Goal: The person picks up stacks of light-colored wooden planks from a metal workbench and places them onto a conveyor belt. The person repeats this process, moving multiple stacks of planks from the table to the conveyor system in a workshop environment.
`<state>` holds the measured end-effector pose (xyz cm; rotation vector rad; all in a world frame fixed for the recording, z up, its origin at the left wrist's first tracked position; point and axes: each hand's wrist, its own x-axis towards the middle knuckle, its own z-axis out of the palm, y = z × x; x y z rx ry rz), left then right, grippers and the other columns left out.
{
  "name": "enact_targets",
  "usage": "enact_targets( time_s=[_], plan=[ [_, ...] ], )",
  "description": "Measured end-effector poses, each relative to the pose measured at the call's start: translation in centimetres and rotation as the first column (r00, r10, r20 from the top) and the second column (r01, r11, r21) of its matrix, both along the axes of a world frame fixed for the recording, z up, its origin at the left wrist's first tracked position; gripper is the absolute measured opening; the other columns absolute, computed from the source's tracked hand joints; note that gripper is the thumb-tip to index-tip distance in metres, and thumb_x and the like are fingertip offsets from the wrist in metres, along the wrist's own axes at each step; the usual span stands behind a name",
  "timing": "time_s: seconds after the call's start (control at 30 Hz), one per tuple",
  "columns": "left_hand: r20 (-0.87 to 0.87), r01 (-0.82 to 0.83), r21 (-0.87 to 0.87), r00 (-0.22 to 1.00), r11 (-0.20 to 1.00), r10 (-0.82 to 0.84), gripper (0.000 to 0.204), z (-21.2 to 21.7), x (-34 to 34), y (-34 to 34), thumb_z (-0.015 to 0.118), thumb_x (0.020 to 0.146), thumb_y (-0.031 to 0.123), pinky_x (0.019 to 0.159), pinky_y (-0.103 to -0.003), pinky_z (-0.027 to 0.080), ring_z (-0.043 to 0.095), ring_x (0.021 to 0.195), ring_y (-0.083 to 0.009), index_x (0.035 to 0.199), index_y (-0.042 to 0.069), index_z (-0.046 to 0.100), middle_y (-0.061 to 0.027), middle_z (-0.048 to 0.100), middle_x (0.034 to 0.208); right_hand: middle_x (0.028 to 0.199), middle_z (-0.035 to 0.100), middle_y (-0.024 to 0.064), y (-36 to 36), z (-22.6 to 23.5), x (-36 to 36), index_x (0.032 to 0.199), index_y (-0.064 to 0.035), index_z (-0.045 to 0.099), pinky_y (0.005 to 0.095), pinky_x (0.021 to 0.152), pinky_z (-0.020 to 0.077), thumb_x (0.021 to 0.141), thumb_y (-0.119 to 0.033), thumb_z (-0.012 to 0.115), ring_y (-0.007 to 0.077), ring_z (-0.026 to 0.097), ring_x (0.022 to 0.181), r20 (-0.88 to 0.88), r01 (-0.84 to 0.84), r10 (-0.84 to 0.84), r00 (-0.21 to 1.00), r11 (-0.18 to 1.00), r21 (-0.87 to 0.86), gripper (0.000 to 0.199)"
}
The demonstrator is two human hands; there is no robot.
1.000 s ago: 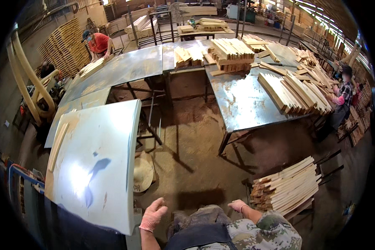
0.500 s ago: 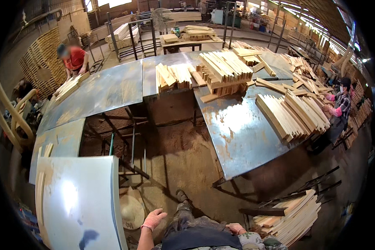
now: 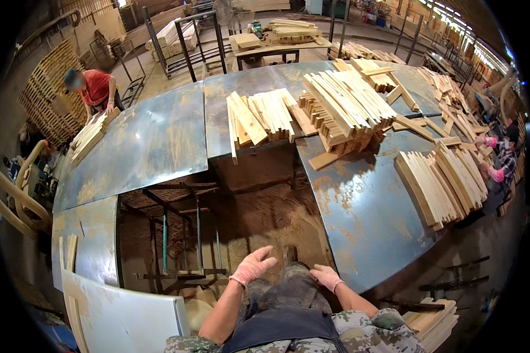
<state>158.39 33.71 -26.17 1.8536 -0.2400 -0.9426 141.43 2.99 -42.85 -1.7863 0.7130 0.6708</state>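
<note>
Left hand [image 3: 254,266]: empty, fingers loosely extended.
Right hand [image 3: 327,276]: likewise, apart from left; nearest metal tabletop [image 3: 359,235].
Wooden slats [image 3: 271,116]: ahead on tabletop, one end overhanging.
Risk: brushing that end could dislodge slats.

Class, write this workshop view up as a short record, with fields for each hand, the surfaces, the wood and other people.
Left hand: gloved, nothing in it, fingers apart
Right hand: gloved, nothing in it, near the right metal table
Other surface: left metal table, brown marks on top
Wood: tall plank pile; lower planks left of it; plank row at right
Other people: person in red, far left, bending over planks; person in plaid, right edge
</note>
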Motion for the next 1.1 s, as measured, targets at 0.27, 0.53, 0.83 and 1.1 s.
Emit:
enact_targets(
  time_s=[0.27,0.53,0.83,1.1],
  plan=[
    [-0.155,-0.217,0.355,0.946,0.909,0.286,0.069,-10.8,11.7,6.6,0.071,0.098,0.041,0.115,-0.039,0.046,0.060,0.139,-0.0332,0.148,-0.005,0.059,-0.0215,0.065,0.148,0.154,0.059,0.0257,-6.8,5.3,36.3,0.156,0.0025,0.050,0.0392,0.119,0.0429,0.098,-0.035,0.068,0.0337,0.056,0.144,0.485,0.128,-0.036,0.874,0.979,-0.158,0.071],
    [0.052,-0.546,0.234,0.833,0.804,0.551,0.084,-3.8,33.7,-1.4,0.078,0.091,0.033,0.118,-0.042,0.045,0.057,0.142,-0.0364,0.158,-0.006,0.044,-0.0284,0.057,0.153,0.132,0.071,0.0229,-8.0,14.1,64.7,0.159,-0.0050,0.049,0.0436,0.104,0.0534,0.097,-0.037,0.068,0.0358,0.069,0.120,0.515,0.025,0.104,0.851,0.971,-0.238,0.073],
    [0.268,-0.535,0.294,0.842,0.792,0.469,0.099,-2.7,61.6,-17.8,0.086,0.079,0.040,0.113,-0.046,0.047,0.056,0.139,-0.0427,0.157,-0.003,0.044,-0.0299,0.057,0.150,0.137,0.068,0.0259,-3.6,13.3,72.9,0.159,-0.0185,0.049,0.0496,0.106,0.0519,0.099,-0.040,0.066,0.0416,0.064,0.128,0.190,-0.101,0.152,0.970,0.962,-0.253,0.067],
    [-0.097,-0.589,0.041,0.802,0.807,0.590,0.111,-4.5,64.0,-13.7,0.082,0.077,0.009,0.110,-0.040,0.050,0.061,0.130,-0.0299,0.169,-0.001,0.020,-0.0237,0.059,0.145,0.137,0.069,0.0226,-1.5,9.8,73.2,0.152,-0.0157,0.058,0.0448,0.106,0.0525,0.094,-0.034,0.067,0.0402,0.067,0.123,0.356,-0.021,0.008,0.934,0.999,0.033,0.061]
  ],
)
